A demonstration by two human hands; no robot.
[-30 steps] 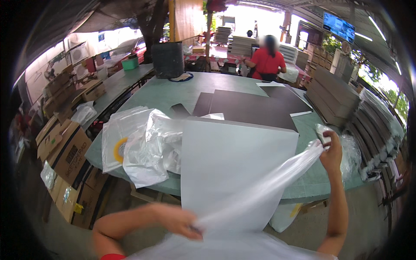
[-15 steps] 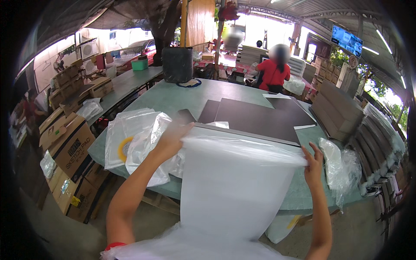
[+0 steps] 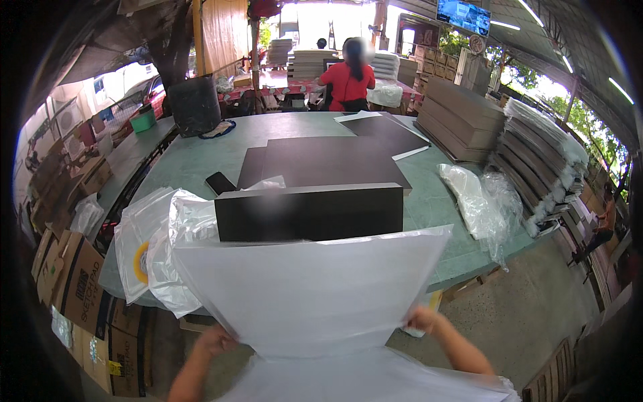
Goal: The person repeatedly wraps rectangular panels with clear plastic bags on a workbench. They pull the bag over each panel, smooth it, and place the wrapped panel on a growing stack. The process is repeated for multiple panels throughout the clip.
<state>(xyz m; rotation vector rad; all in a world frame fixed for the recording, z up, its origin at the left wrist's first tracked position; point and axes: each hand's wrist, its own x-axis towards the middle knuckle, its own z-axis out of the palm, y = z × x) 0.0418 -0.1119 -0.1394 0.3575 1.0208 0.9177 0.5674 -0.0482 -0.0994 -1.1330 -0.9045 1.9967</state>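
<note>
A large translucent white plastic bag is stretched out in front of me, its wide far edge lying at the table's near side. My left hand grips the bag's left side, fingers closed on the plastic. At the opposite side, my right hand pinches the bag in the same way. Just beyond the bag's far edge stands a black board with a pale top edge, its lower part hidden by the plastic. More plastic spreads over my lap below. Dark flat boards lie on the table behind.
The green table carries loose plastic bags, a yellow tape roll and a dark phone-like slab. Crumpled plastic and grey board stacks are at right. Cardboard boxes stand left. A person in red sits beyond.
Both hands have come down and closer to me along the bag's sides. The black board now stands raised at the bag's far edge. My view has swung right.
</note>
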